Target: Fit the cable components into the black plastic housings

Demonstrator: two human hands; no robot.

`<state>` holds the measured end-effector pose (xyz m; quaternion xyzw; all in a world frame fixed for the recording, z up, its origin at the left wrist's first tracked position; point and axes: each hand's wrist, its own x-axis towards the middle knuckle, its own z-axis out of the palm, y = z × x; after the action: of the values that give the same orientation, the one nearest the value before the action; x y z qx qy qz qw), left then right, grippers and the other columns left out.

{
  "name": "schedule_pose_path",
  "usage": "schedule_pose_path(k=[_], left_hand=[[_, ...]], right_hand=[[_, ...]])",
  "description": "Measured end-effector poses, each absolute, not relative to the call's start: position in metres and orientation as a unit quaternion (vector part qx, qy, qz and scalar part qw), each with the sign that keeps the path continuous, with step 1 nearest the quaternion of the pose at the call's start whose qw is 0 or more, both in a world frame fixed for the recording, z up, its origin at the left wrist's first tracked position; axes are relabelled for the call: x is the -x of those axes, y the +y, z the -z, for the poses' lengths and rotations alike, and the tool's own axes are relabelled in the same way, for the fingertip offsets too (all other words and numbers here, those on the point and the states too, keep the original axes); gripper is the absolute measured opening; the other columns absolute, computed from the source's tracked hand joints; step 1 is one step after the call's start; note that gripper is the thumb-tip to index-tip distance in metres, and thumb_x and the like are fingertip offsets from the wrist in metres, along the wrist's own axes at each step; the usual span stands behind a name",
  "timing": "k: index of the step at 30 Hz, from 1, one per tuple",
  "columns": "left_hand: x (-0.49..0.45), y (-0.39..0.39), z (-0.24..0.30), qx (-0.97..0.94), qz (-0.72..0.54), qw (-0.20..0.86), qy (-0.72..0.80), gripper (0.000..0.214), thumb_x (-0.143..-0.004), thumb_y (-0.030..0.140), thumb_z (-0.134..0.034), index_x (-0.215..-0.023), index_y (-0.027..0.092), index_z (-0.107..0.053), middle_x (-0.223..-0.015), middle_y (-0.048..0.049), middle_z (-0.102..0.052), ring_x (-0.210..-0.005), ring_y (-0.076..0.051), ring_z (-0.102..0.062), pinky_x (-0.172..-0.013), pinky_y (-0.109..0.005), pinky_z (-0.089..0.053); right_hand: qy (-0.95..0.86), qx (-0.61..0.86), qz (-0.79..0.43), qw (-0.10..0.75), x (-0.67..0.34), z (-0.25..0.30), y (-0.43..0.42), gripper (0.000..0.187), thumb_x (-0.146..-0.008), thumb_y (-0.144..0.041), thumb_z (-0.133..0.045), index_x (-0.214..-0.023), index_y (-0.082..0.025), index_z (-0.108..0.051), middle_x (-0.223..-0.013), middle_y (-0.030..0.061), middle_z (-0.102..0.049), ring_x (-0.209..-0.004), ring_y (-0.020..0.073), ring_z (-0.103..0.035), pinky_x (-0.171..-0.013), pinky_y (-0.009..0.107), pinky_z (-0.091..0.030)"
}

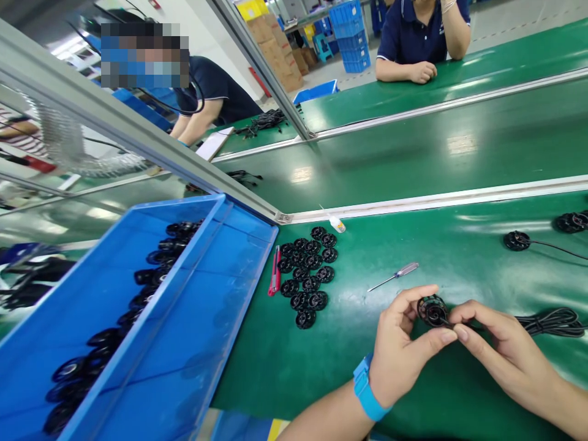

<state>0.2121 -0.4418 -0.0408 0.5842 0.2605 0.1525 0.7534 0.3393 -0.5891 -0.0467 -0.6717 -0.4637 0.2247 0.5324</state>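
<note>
Black wheel (432, 310), four o'clock in view, seemed mid-work: left hand (399, 349) grasped it, right hand (500, 343) pinched its cord (539, 323); from it, corded wheel (517, 241) at two looked done, cordless cluster (313, 261) at nine undone

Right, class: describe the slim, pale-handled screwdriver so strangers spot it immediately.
On the glossy green tabletop, find the bare left hand wearing a blue wristband. Just beyond lies the pale-handled screwdriver, its straight metal shaft unlike the round black parts leftward.
</note>
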Motion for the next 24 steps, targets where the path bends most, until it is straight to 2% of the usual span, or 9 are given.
schedule_pose_path(k=[5, 8, 12, 16, 19, 24], left_hand=[[-0.214, -0.437, 0.042, -0.534, -0.144, 0.801, 0.227, 0.057, -0.070, 0.036, -0.102, -0.118, 0.022, -0.073, -0.098, -0.0029, -0.076, -0.090, -0.016, -0.069, -0.088, -0.030, -0.055], [-0.214, -0.434, 0.043, -0.534, -0.131, 0.816, 0.176, 0.051, -0.072, 0.031, -0.101, -0.109, 0.022, -0.067, -0.102, -0.0040, -0.078, -0.094, -0.017, -0.073, -0.090, -0.031, -0.057], [-0.212, -0.432, 0.046, -0.551, -0.134, 0.814, 0.124, 0.051, -0.074, 0.032, -0.100, -0.103, 0.022, -0.061, -0.107, -0.0054, -0.081, -0.096, -0.019, -0.077, -0.091, -0.033, -0.060], [-0.212, -0.430, 0.047, -0.587, -0.143, 0.789, 0.110, 0.051, -0.074, 0.033, -0.101, -0.112, 0.022, -0.069, -0.105, -0.0059, -0.083, -0.094, -0.019, -0.079, -0.088, -0.030, -0.064], [-0.213, -0.427, 0.046, -0.625, -0.151, 0.760, 0.090, 0.042, -0.075, 0.033, -0.100, -0.109, 0.021, -0.078, -0.102, -0.0062, -0.084, -0.091, -0.018, -0.080, -0.084, -0.027, -0.064], [-0.215, -0.425, 0.045, -0.627, -0.181, 0.756, 0.042, 0.038, -0.077, 0.029, -0.099, -0.108, 0.022, -0.079, -0.105, -0.0066, -0.085, -0.096, -0.021, -0.083, -0.088, -0.029, -0.068]], right_hand=[[-0.453, 0.685, -0.219, 0.527, -0.341, 0.045, -0.593, 0.011, -0.107, -0.029, -0.061, -0.103, -0.026, -0.071, -0.083, -0.0014, -0.070, -0.072, 0.0132, -0.067, -0.065, 0.023, -0.056], [-0.471, 0.685, -0.180, 0.525, -0.344, 0.039, -0.596, 0.007, -0.105, -0.026, -0.065, -0.106, -0.026, -0.072, -0.080, -0.0016, -0.068, -0.066, 0.0121, -0.063, -0.060, 0.023, -0.053], [-0.514, 0.667, -0.113, 0.526, -0.345, 0.031, -0.597, 0.009, -0.102, -0.019, -0.067, -0.108, -0.025, -0.071, -0.084, 0.0001, -0.072, -0.071, 0.0126, -0.067, -0.064, 0.025, -0.055], [-0.531, 0.665, -0.076, 0.520, -0.344, 0.028, -0.599, 0.012, -0.101, -0.016, -0.068, -0.110, -0.023, -0.070, -0.083, 0.0009, -0.071, -0.072, 0.0127, -0.066, -0.065, 0.026, -0.055], [-0.544, 0.663, -0.061, 0.511, -0.343, 0.026, -0.600, 0.013, -0.100, -0.013, -0.068, -0.111, -0.022, -0.069, -0.083, 0.0013, -0.071, -0.071, 0.0126, -0.066, -0.064, 0.026, -0.055], [-0.558, 0.661, -0.048, 0.498, -0.341, 0.024, -0.601, 0.012, -0.102, -0.014, -0.066, -0.111, -0.021, -0.069, -0.083, 0.0009, -0.071, -0.071, 0.0121, -0.065, -0.065, 0.025, -0.054]])
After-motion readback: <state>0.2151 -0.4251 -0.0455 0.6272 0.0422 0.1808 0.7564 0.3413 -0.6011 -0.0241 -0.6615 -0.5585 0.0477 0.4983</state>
